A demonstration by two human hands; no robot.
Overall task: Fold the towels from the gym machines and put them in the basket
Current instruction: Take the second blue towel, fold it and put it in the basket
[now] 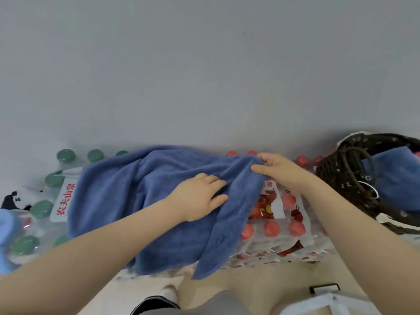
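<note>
A blue towel [127, 201] lies spread over shrink-wrapped packs of bottles against the wall. Its right side is folded into a long flap that hangs over the front edge. My left hand [200, 196] rests flat on the towel's middle, fingers straight, thumb along the fold. My right hand [272, 165] pinches the towel's far right corner between thumb and fingers. A dark wicker basket [341, 180] stands at the right, with a folded blue towel [395, 178] inside it.
Green-capped bottles [66, 155] in a pack stand at the left, red-capped bottles [295, 228] at the right under the towel. A light blue cloth [6, 237] shows at the left edge. A grey wall rises right behind.
</note>
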